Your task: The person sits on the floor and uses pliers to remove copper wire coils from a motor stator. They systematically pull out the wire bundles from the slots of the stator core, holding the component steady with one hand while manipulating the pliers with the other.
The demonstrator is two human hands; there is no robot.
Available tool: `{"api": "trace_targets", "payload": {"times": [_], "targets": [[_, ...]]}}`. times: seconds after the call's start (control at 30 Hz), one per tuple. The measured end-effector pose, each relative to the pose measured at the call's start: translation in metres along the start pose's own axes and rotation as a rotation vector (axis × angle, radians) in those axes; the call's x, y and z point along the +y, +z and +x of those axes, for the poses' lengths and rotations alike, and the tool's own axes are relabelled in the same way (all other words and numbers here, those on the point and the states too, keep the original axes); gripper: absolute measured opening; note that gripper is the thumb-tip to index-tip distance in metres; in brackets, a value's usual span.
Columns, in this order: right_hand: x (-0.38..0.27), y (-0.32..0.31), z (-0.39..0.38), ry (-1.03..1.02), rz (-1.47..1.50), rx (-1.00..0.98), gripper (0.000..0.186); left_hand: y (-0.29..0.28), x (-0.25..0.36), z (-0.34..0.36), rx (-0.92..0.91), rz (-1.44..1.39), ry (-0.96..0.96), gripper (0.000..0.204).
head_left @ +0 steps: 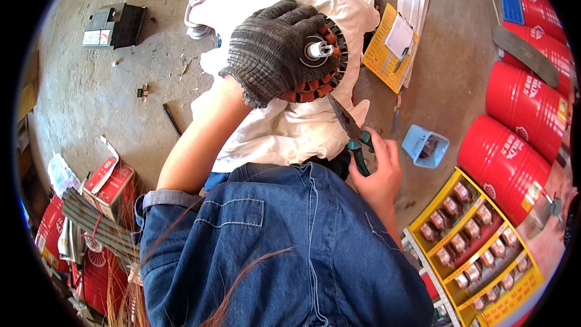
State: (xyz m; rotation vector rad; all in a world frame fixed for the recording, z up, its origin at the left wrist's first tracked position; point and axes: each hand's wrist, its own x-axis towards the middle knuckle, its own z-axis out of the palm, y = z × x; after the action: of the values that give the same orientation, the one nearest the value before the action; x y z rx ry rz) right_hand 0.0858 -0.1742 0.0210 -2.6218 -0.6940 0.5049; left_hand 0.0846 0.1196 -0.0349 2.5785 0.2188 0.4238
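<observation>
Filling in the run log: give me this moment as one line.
left hand: gloved, gripping wound stator | right hand: bare, holding green-handled pliers, tips at stator's lower edge | white cloth beneath

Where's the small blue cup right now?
Head view, right of centre: the small blue cup lies on the concrete floor, just right of the right hand holding pliers, left of the red drums.

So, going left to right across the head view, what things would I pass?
Red cartons → black battery → gloved left hand → motor stator → pliers in the right hand → yellow clipboard → blue cup → yellow parts tray → red drums.
</observation>
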Motion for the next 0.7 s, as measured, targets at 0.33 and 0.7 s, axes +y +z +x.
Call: {"api": "trace_targets", "payload": {"times": [0.33,0.7], "targets": [[0.03,0.032,-0.004,0.313,0.647,-0.29,0.026,0.005,-0.005,-0.012,-0.009,0.008,0.022,0.062],[0.014,0.023,-0.004,0.334,0.432,-0.111,0.027,0.007,-0.004,-0.015,0.002,0.047,0.021,0.063]]}}
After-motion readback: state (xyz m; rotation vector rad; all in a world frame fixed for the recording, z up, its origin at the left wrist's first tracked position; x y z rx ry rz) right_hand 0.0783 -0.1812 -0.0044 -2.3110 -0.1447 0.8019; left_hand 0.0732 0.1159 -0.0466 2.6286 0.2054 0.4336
